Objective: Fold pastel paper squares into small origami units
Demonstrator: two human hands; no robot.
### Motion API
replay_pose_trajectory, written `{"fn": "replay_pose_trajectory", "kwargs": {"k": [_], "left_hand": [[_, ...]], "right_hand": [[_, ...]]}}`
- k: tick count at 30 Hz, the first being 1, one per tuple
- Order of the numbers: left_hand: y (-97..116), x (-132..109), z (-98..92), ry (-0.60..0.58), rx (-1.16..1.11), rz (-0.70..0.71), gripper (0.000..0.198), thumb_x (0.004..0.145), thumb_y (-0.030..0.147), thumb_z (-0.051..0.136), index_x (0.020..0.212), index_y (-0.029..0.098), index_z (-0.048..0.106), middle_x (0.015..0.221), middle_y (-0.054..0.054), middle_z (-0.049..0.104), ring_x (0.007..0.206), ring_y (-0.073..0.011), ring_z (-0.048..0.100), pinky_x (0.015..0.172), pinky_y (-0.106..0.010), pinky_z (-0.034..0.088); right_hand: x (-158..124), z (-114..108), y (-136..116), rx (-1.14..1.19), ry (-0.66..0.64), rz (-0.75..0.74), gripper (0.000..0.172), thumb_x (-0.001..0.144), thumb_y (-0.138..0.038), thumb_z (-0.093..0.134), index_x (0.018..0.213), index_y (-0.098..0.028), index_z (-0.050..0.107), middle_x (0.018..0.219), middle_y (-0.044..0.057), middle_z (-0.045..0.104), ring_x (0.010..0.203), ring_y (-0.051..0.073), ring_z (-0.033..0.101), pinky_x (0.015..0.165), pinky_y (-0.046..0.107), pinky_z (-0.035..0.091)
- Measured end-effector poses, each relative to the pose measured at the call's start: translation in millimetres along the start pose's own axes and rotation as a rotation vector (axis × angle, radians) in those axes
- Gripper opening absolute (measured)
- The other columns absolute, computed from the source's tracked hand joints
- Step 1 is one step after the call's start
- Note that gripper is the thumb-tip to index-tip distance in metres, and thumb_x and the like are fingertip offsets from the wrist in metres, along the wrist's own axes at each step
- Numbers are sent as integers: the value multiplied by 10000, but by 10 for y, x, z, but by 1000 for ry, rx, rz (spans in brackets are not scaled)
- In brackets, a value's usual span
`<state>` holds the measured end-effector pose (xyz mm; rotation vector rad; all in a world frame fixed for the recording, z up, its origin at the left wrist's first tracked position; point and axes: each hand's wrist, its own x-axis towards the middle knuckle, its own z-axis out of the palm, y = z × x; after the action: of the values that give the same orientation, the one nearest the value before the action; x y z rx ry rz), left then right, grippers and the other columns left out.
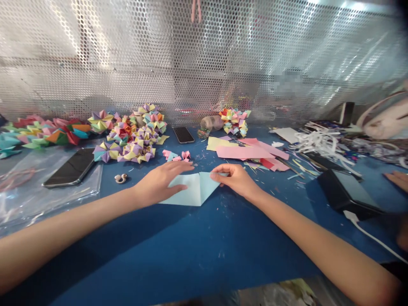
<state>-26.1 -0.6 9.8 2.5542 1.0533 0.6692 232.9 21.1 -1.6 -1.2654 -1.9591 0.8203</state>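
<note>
A light blue sheet of paper (194,192), partly folded, lies on the blue table (197,246). My left hand (161,180) rests flat on its left part, fingers stretched out and pressing it down. My right hand (235,178) pinches the sheet's right corner between thumb and fingers. A few small pink and blue folded pieces (176,155) lie just beyond the sheet.
Piles of colourful folded paper shapes (134,136) line the back left, with one cluster (235,120) at the back. Two phones (70,169) (183,134) lie flat. Pink and yellow sheets (248,152), white paper strips (318,142) and a black box (346,193) sit right. Another person's hand (397,179) is at the far right.
</note>
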Motion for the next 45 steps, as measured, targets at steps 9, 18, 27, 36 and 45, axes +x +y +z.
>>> {"fn": "replay_pose_trajectory", "kwargs": {"k": [9,18,27,36,45], "left_hand": [[67,-115,157,-379,207,112,607,969,513,219,1491,215,136,1564,-32,102,1441,-220,115,1176,-391,138],[117,-130,138,-457,183,24,692,933,600,207,1495,232,41,1563,-35,3,1442,-262,-13,1169,-467,72],[216,-142,109,-522,200,-58,749,911,641,187,1486,221,-45,1556,-36,-78,1434,-277,-65,1165,-494,60],[199,-174,117,-499,211,-23,711,909,635,252,1478,322,-37,1555,-31,-91,1428,-322,-46,1146,-538,76],[177,-183,100,-501,209,10,704,918,607,283,1472,334,-54,1552,-43,-92,1424,-332,-35,1139,-552,99]], "right_hand": [[-193,85,-143,-521,-10,-338,354,923,-313,463,1246,-230,581,1324,57,565,1263,219,481,1090,454,358],[-391,2,-109,-626,-437,-205,788,892,-641,333,1486,-152,162,1547,70,111,1432,269,134,1171,489,162],[-395,-29,-111,-605,-497,-157,862,857,-693,339,1492,-172,79,1558,36,20,1440,278,60,1185,456,95],[-395,-36,-133,-631,-528,-193,813,825,-735,339,1483,-296,153,1558,17,-40,1438,301,23,1169,505,85],[-409,-36,-79,-595,-459,-266,764,826,-696,412,1467,-320,233,1559,23,37,1431,319,89,1155,539,143]]}}
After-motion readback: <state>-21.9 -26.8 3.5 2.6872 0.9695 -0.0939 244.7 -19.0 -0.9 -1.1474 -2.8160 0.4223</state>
